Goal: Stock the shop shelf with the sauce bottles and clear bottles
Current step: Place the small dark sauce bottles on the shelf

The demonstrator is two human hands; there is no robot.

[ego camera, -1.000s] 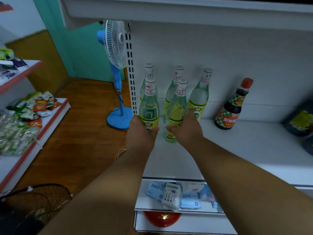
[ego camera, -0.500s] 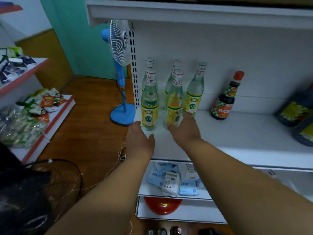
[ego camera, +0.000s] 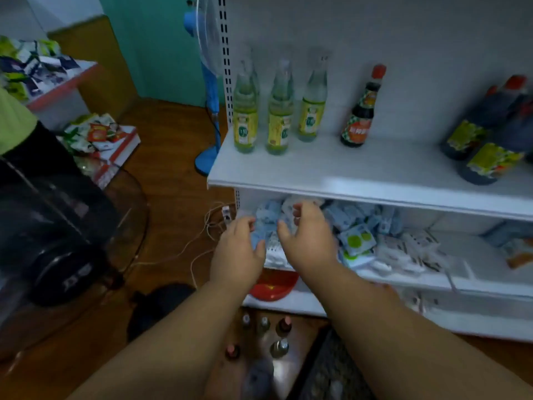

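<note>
Several clear bottles (ego camera: pixel 246 122) with yellow-green labels stand at the left end of the white shelf (ego camera: pixel 360 180). A dark sauce bottle (ego camera: pixel 361 116) with a red cap stands to their right. Further right are large dark sauce jugs (ego camera: pixel 490 157). My left hand (ego camera: pixel 238 252) and my right hand (ego camera: pixel 308 241) hang below the shelf edge, side by side, fingers loosely curled, holding nothing. On the floor below my arms stand several more bottles (ego camera: pixel 264 327), seen from above and blurred.
The lower shelf holds blue and white packets (ego camera: pixel 354 241) and a red bowl (ego camera: pixel 274 284) beneath. A blue standing fan (ego camera: pixel 209 82) is left of the shelf, white cables (ego camera: pixel 202 235) on the wooden floor. A dark basket (ego camera: pixel 57 241) sits at left.
Both hands have let go of the two front clear bottles and dropped from the shelf top to below its edge. The view has tilted downward, showing bottles on the floor.
</note>
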